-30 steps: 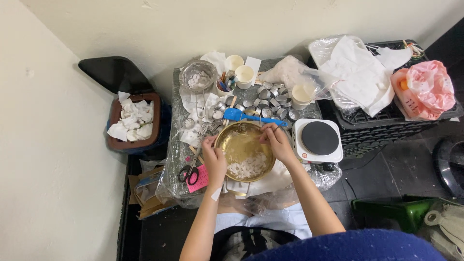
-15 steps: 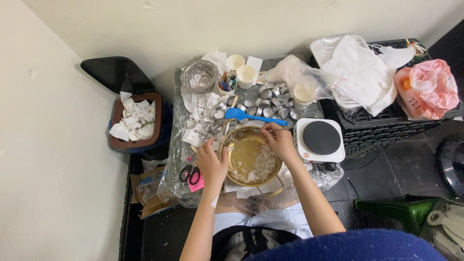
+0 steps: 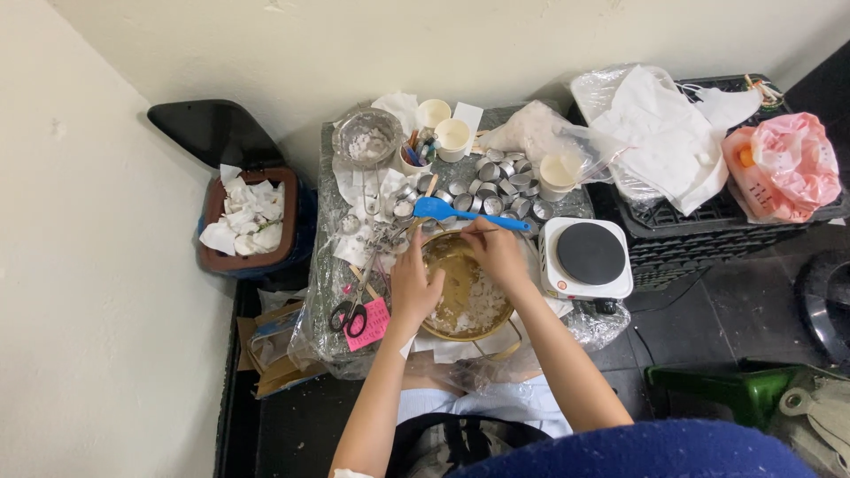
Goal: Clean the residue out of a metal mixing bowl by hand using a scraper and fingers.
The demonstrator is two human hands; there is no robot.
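— Where was the brass bowl (image 3: 460, 292) when you looked?

— On the counter (image 3: 323, 265), near its front edge, just beside the white hot plate (image 3: 586, 257). It held pale flakes of white stuff heaped toward the person's side.

— And the hands?

— The left hand (image 3: 413, 285) lay on the bowl's left rim, fingers curled over it, gripping the edge. The right hand (image 3: 496, 250) was over the far rim, fingers pinched shut on a thin stick (image 3: 474, 232) that pointed left across the bowl.

— What lay around them?

— A blue spatula (image 3: 460, 212) rested just behind the bowl, among a cluster of small metal cups (image 3: 496, 184). Scissors (image 3: 350, 310) sat to the left by a pink card (image 3: 370, 320). A bin (image 3: 252, 221) of crumpled white paper stood on the floor beside the counter.
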